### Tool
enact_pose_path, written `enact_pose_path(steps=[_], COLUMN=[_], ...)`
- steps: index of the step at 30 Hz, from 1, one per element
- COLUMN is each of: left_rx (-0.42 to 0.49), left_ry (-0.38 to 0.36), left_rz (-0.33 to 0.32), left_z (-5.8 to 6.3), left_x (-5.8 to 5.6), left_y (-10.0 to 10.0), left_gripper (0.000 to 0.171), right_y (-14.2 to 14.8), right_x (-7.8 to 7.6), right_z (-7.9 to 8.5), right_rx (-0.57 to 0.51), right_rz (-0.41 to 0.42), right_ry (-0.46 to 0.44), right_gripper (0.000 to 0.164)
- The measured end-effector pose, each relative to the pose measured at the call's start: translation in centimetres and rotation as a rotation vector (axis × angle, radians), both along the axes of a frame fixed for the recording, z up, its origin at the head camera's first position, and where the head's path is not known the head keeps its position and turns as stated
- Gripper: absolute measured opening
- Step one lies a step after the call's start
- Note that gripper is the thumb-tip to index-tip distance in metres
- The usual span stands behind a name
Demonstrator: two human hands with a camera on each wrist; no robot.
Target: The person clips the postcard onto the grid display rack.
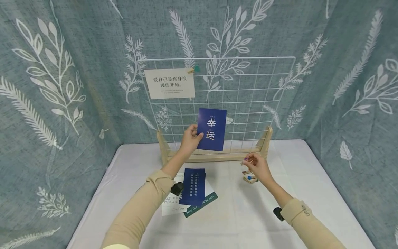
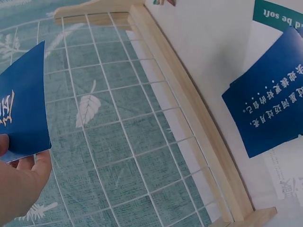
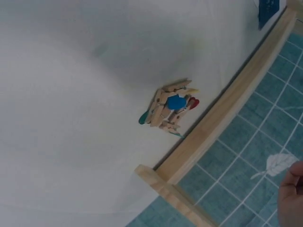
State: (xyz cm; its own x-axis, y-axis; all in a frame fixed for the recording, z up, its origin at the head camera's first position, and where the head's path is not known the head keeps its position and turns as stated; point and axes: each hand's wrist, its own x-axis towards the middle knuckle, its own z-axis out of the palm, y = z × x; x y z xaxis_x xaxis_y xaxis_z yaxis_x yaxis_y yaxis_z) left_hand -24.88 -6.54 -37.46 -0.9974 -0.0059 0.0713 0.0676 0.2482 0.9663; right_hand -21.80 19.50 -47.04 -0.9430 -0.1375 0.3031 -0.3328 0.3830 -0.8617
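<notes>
My left hand (image 1: 189, 141) pinches a dark blue card (image 1: 214, 128) by its left edge, thumb in front. The card stands upright before the white wire grid (image 1: 248, 81) and bears large white and gold characters. In the left wrist view, fingers show behind the card (image 2: 26, 106). My right hand (image 1: 258, 167) pinches a small clothespin with a purple decoration (image 1: 246, 159), mostly hidden by the fingers. Below that hand lies a small pile of wooden clothespins (image 3: 163, 106) with blue, red and green decorations.
A white card (image 1: 169, 88) hangs at the grid's upper left, held by a clothespin with a green decoration (image 1: 196, 68). The grid stands in a wooden base (image 1: 214, 157). On the white tablecloth lie another blue card (image 1: 192, 186), white cards and a green strip (image 1: 209, 199). Patterned curtains surround the table.
</notes>
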Motion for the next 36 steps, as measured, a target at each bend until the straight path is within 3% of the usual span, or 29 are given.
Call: enact_pose_path(steps=[6,11,17,23,30,36], left_rx=[0.013,0.022,0.044,0.043,0.059,0.080], left_ry=[0.005,0.025,0.053,0.053,0.064,0.076], left_rz=[0.012,0.002,0.015,0.039,0.045,0.044], left_z=[0.5,1.5,2.3,3.0,3.6,4.1], left_x=[-0.4,-0.5,-1.0,-1.4,-1.5,-1.7], left_y=[0.3,0.7,1.1,1.4,1.5,1.5], left_gripper=[0.036,0.033,0.027,0.028,0.026,0.026], right_y=[-0.7,-0.5,-0.2,-0.3,-0.6,-0.9], right_x=[1.8,1.1,0.1,0.2,0.5,0.6], right_z=[2.9,1.7,0.9,1.8,2.6,3.4], right_rx=[0.004,-0.080,-0.051,-0.004,0.045,0.127], right_rz=[0.045,0.135,0.169,0.181,0.134,0.103], right_ry=[0.003,-0.024,-0.029,-0.036,-0.063,-0.013], right_gripper=[0.012,0.014,0.015,0.011,0.015,0.011])
